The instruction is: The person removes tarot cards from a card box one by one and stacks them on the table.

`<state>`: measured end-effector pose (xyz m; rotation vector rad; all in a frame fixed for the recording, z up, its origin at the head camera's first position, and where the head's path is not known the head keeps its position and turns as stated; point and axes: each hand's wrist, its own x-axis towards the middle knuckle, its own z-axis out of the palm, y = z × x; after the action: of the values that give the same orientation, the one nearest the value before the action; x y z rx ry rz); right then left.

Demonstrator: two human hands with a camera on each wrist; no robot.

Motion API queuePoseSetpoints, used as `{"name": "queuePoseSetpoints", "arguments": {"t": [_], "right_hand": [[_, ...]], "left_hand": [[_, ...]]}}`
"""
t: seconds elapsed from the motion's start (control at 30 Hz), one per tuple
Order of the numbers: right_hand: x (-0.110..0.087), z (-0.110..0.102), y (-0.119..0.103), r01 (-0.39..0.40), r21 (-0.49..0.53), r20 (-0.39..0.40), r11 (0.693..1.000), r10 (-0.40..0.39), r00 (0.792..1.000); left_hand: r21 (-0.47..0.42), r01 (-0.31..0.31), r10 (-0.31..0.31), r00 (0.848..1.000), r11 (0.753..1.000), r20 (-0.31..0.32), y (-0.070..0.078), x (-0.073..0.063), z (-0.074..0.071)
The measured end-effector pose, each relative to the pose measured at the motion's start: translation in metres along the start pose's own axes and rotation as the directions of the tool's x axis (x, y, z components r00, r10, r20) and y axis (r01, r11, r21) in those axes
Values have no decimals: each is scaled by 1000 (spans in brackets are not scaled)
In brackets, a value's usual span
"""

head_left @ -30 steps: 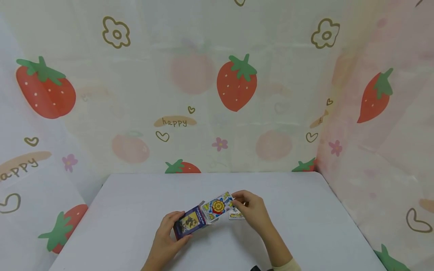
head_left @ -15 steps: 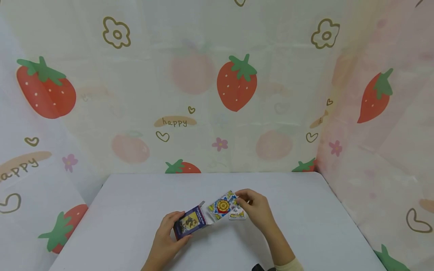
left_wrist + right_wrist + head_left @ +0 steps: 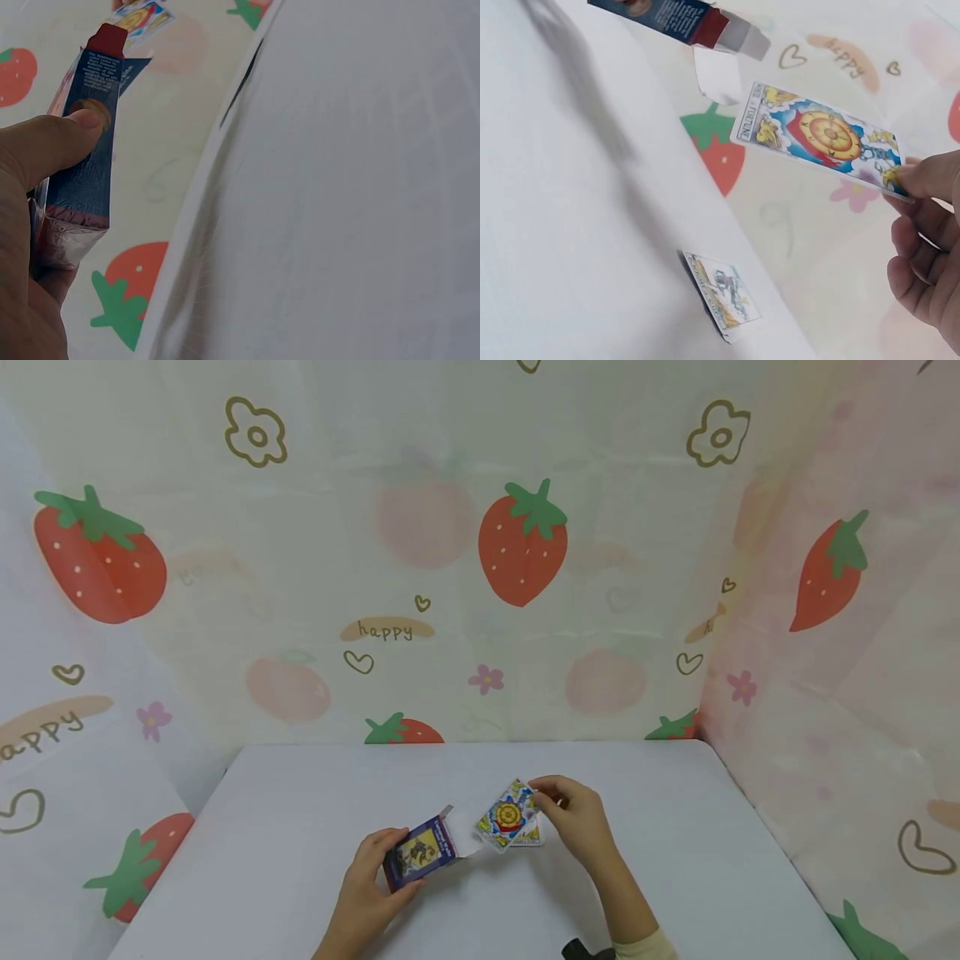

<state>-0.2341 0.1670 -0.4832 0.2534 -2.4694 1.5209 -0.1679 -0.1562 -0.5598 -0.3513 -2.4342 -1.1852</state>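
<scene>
My left hand (image 3: 372,881) grips a dark blue card box (image 3: 420,852) with a yellow picture, its flaps open toward the right. In the left wrist view the thumb presses the narrow blue side of the box (image 3: 86,142). My right hand (image 3: 577,818) pinches a tarot card (image 3: 507,816) by one end, clear of the box. Blue, with a golden wheel, the card reads "FORTUNE" at its far end in the right wrist view. Below it a small stack of cards (image 3: 724,292) lies on the table, partly covered by the held card in the head view.
The white table (image 3: 315,785) has a far edge against a cloth backdrop (image 3: 637,527) printed with strawberries, flowers and hearts. A black object (image 3: 577,950) shows beside the right sleeve at the bottom of the head view.
The right hand has drawn the wheel card out of the box and moved it rightward, over the cards on the table. The left hand and box stay in place.
</scene>
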Motion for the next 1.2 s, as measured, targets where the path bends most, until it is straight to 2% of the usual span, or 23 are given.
{"name": "queuePoseSetpoints", "arguments": {"t": [0.13,0.4,0.6,1.0,1.2], "right_hand": [[1,-2,3,3,-6,-16,1000,-3,1000],[9,-1,13,7,-63,-27,998,-9,1000],[19,0,16,27,-64,-19,998,-28,999],[42,-4,21,43,-90,106,995,-34,994],[52,-3,30,-10,-89,155,996,23,988]], "left_hand": [[-9,-9,9,1000,1000,0,-2,0,1],[-25,-68,67,998,997,-20,-7,0,3],[-22,-61,61,998,998,-13,-7,0,3],[-48,-80,79,997,996,-25,-6,-1,1],[-46,-72,71,997,996,-19,-6,-1,1]]}}
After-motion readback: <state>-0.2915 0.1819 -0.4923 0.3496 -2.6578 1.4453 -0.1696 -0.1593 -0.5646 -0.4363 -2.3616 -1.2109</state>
